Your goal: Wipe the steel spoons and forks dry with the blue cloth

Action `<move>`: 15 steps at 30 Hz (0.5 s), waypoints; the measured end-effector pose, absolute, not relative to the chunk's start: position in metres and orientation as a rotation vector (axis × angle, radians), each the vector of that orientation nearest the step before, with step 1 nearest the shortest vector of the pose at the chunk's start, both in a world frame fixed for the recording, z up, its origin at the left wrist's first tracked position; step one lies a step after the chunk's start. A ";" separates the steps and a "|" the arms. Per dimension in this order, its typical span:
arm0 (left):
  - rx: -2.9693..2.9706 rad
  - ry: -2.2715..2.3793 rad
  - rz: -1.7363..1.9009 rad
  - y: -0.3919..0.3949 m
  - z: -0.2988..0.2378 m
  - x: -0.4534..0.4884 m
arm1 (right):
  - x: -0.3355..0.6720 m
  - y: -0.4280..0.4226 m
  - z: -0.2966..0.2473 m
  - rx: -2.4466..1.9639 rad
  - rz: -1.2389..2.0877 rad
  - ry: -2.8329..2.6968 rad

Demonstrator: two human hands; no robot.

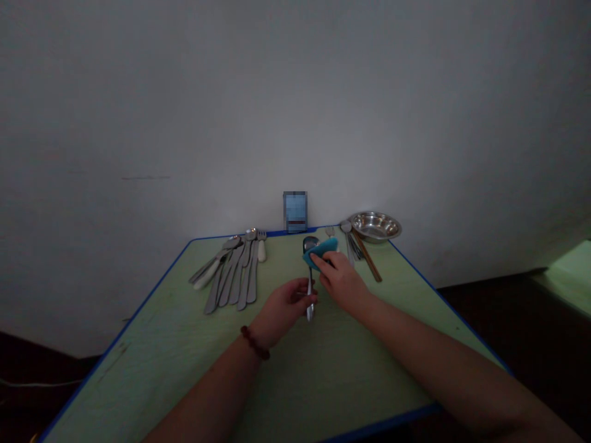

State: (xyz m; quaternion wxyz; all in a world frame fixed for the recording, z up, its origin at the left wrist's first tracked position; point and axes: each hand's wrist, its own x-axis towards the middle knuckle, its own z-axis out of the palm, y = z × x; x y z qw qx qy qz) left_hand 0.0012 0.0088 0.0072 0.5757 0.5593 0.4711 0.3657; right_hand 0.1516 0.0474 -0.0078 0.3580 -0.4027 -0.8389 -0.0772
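Metal ladle (310, 242): left hand (292, 304) holds its handle; right hand (344, 280) holds blue cloth (325, 248) at its head. Green table (341, 375): cutlery pile (236, 274), chopsticks (368, 258), shiny bowl (376, 227).

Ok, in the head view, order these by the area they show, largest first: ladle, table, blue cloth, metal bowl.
1. Table
2. Metal bowl
Unranked below these: blue cloth and ladle; they look too alike, with the right hand covering part of the cloth.
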 end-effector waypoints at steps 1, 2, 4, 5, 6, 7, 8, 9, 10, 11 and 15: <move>1.294 1.094 0.850 0.009 0.007 0.001 | 0.152 0.047 -0.008 -1.039 -0.204 -2.173; 1.275 1.082 0.841 0.008 0.008 0.001 | 0.152 0.048 -0.008 -1.039 -0.209 -2.180; 1.234 1.060 0.826 0.008 0.009 0.001 | 0.152 0.048 -0.008 -1.034 -0.216 -2.189; 1.212 1.053 0.826 0.007 0.009 0.001 | 0.152 0.047 -0.007 -1.032 -0.217 -2.191; 1.191 1.049 0.831 0.007 0.009 0.001 | 0.152 0.047 -0.007 -1.030 -0.215 -2.194; 1.171 1.046 0.835 0.006 0.009 0.001 | 0.152 0.047 -0.006 -1.027 -0.211 -2.197; 1.152 1.044 0.841 0.006 0.009 0.001 | 0.152 0.047 -0.006 -1.024 -0.207 -2.202; 1.131 1.043 0.845 0.006 0.008 0.001 | 0.152 0.046 -0.005 -1.022 -0.206 -2.209; 1.111 1.041 0.846 0.007 0.008 0.001 | 0.152 0.046 -0.005 -1.023 -0.209 -2.216; 1.089 1.039 0.847 0.007 0.007 0.001 | 0.151 0.045 -0.005 -1.025 -0.216 -2.223; 1.001 0.998 0.863 0.009 0.004 0.000 | 0.149 0.044 -0.006 -1.029 -0.250 -2.250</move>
